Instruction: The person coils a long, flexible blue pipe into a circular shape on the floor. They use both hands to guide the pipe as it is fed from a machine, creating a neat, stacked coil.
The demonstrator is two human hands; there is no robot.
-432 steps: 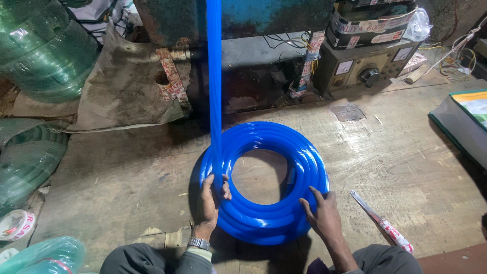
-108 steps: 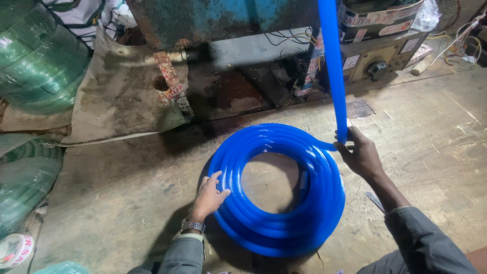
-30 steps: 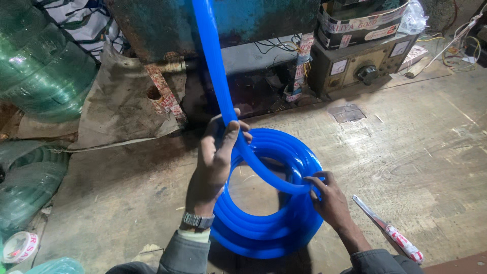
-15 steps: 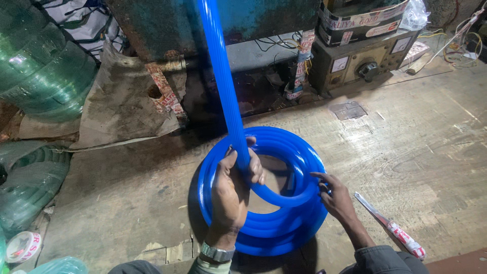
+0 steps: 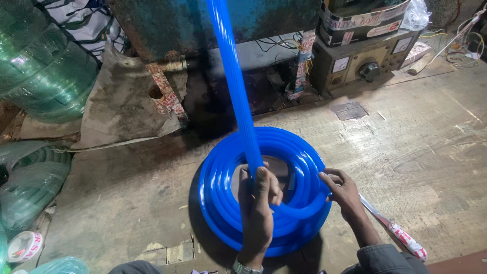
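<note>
Coiling step: left hand [image 5: 257, 203] closed round incoming blue hose [image 5: 234, 96], guiding it onto the coil [image 5: 218, 203]. Right hand [image 5: 345, 193], fingers curled, presses coil's outer edge; grip prob. loose. Next: lay this loop flat w/o kinking.

Workshop: worn blue machine [image 5: 203, 25], dial control box [image 5: 362, 66], loose wiring [image 5: 461, 43], stacked green hose coils [image 5: 43, 66].

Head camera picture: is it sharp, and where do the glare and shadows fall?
Head view: mostly sharp, lit from above; pale glare streaks run along the glossy blue plastic hose coil and the translucent green hose rolls; the left hand gripping the rising hose looks slightly soft; the right hand rests on the coil's rim; deep shadow sits under the blue-green metal machine; edges bend slightly, as with a wide lens.
</note>
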